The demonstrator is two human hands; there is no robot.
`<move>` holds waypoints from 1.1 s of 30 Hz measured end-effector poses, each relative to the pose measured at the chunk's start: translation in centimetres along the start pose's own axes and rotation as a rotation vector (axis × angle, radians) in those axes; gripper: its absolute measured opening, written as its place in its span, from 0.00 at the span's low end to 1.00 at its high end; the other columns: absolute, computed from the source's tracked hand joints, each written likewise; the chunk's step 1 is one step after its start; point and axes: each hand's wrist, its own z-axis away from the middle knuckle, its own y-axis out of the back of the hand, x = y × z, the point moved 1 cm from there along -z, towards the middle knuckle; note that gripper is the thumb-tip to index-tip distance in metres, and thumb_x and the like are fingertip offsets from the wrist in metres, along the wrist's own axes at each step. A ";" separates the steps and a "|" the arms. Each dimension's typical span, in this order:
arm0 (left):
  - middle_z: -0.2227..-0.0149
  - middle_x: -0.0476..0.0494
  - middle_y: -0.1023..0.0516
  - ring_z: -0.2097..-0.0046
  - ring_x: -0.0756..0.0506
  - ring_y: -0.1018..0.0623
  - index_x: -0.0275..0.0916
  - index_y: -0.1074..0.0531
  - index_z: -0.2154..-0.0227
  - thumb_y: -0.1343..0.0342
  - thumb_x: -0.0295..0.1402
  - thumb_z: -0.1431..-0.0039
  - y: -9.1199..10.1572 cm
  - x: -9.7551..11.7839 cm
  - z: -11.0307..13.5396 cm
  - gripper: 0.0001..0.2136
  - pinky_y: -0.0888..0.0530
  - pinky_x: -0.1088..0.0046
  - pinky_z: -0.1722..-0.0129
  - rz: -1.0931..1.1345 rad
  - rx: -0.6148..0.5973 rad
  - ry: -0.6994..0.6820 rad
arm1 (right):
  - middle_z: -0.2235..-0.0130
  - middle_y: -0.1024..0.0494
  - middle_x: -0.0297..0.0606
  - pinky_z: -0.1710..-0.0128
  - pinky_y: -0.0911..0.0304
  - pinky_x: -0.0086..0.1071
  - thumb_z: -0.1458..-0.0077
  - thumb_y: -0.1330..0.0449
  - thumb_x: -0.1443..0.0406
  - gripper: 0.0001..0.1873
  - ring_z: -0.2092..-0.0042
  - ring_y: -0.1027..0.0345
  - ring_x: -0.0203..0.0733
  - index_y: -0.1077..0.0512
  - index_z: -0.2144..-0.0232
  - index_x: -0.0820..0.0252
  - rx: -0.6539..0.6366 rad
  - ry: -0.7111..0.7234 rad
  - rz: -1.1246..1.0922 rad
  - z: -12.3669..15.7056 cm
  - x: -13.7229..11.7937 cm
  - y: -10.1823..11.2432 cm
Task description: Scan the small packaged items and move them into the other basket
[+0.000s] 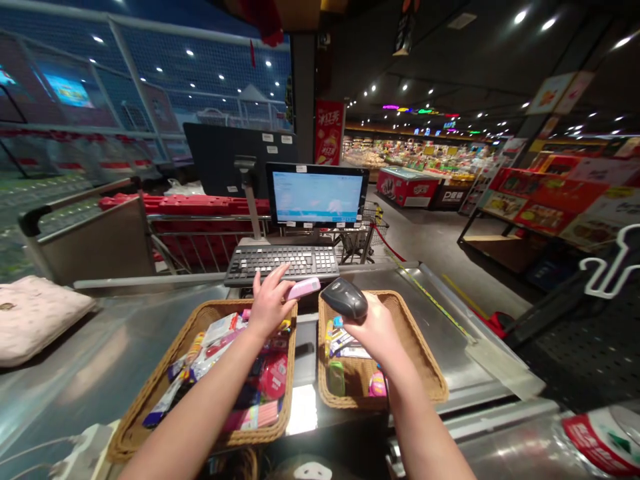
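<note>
At a supermarket checkout, a left hand (270, 305) pinches a pink packet (304, 288) at the thumb side, the packet's rounded end jutting clear of the spread fingers (273, 283), above a wicker basket (165, 373) crowded with wrapped goods (225, 360). The right hand (377, 330) closes tight around a black handheld scanner (345, 299), over a second wicker basket (425, 347). Both baskets sit on a steel counter (65, 400). Just beyond stand a keyboard (283, 261) and a monitor (316, 195), with a red shopping cart (200, 233) behind them. Freezers (407, 187) and display shelves (540, 200) line the store farther off.
</note>
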 end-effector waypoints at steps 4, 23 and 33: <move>0.37 0.38 0.36 0.37 0.38 0.35 0.43 0.28 0.62 0.44 0.32 0.45 0.7 -0.5 0.1 0.07 0.54 0.43 0.36 -0.001 0.013 0.017 | 0.63 0.22 0.40 0.57 0.34 0.38 0.59 0.41 0.69 0.14 0.60 0.28 0.48 0.28 0.65 0.59 -0.002 0.003 -0.001 -0.2 -0.9 -0.6; 0.36 0.39 0.37 0.37 0.37 0.35 0.44 0.28 0.62 0.43 0.32 0.46 1.9 -1.8 -0.5 0.08 0.53 0.42 0.36 -0.031 0.047 0.023 | 0.66 0.22 0.38 0.60 0.37 0.36 0.59 0.43 0.70 0.10 0.61 0.30 0.47 0.28 0.69 0.58 -0.075 -0.027 0.047 0.2 -2.6 -0.8; 0.37 0.39 0.36 0.38 0.37 0.35 0.44 0.27 0.61 0.44 0.32 0.46 2.8 -1.9 0.3 0.09 0.53 0.42 0.36 -0.007 0.046 0.041 | 0.63 0.21 0.40 0.58 0.37 0.38 0.58 0.42 0.69 0.12 0.59 0.29 0.49 0.28 0.67 0.58 -0.075 -0.027 0.057 0.7 -2.9 -1.1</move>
